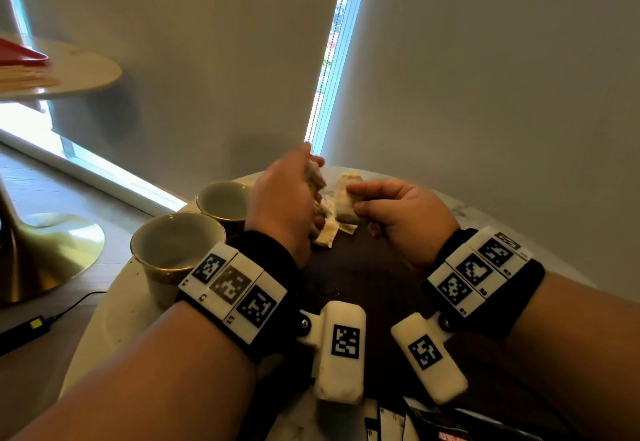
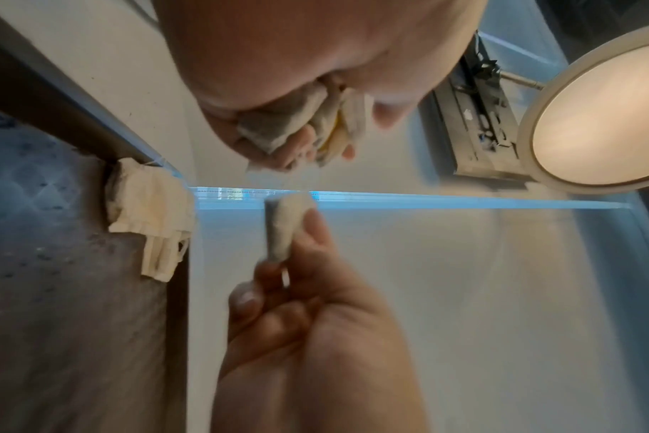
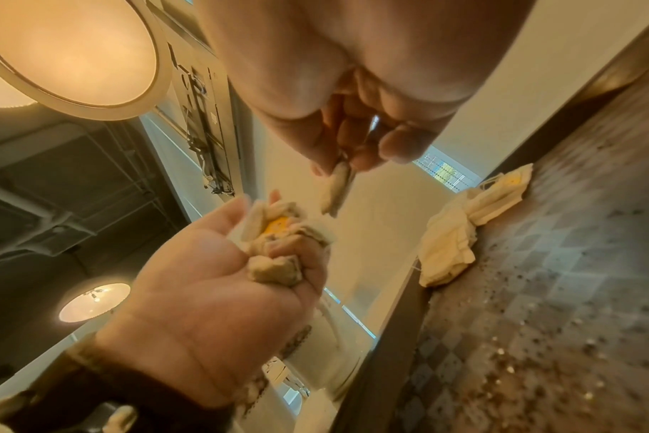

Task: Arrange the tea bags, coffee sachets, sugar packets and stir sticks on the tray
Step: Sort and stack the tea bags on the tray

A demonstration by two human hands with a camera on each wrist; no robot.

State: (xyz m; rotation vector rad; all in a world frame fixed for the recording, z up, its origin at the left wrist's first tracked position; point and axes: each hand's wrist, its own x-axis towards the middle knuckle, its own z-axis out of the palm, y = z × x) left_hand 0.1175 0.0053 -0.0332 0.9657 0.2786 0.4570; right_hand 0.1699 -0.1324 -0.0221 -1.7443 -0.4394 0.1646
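Sachets [image 1: 388, 423] lie at the near edge of the head view, black-and-white packets beside a dark red-printed pack, still off the dark tray [image 1: 363, 278] and not yet sorted. Beyond them the two wrists reach forward over the tray. On the tray's far part a small pile of pale tea bags [image 3: 452, 234] lies loose, one with a yellow tag, just beyond and below the hands. Above it the left hand [image 1: 282, 198] has its fingers curled round a crumpled bunch of tea bags [image 3: 278, 240], with a yellow tag showing among them. Level with it, the right hand [image 1: 403, 212] pinches a single tea bag [image 2: 284, 228] between thumb and forefinger, held just beside the left hand's bunch but, as far as the wrist views show, not touching it. The step in hand looks like gathering or squaring up the tea bags before laying them down. To do it well, feed the single bag flat against the bunch, keep strings and tags from tangling, grip lightly so the paper does not tear, then set the stack down in one neat row at the tray's far side. Left of the tray stand two empty cups [image 1: 180, 243].
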